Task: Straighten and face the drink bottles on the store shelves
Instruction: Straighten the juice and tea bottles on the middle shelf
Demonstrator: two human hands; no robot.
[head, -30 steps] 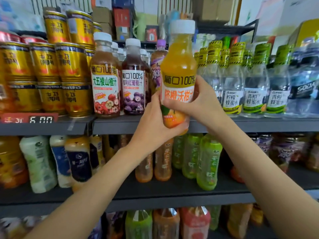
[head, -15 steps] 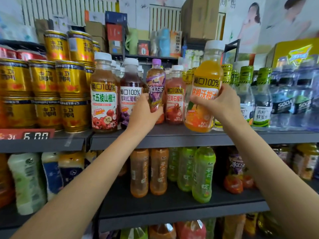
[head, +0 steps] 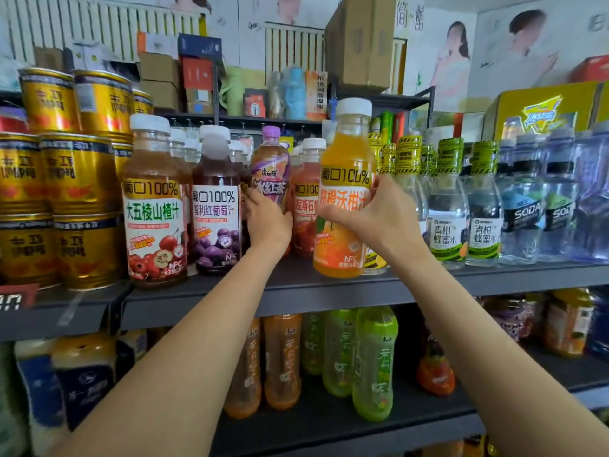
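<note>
We've got the right hand (head: pixel 379 222) wrapped around the full, probably heavy orange juice bottle (head: pixel 344 199) mid-label, left hand (head: pixel 268 222) gripping the purple-capped tea bottle (head: pixel 271 173).

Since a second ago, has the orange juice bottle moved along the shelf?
Yes. The orange juice bottle, held by the right hand, moved right, from beside the grape juice bottle toward the yellow-capped bottles.

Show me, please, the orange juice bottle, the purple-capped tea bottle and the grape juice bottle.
orange juice bottle (head: pixel 342 179), head view, upper label.
purple-capped tea bottle (head: pixel 271 166), head view, shoulder above label.
grape juice bottle (head: pixel 216 222), head view, front label.
</note>
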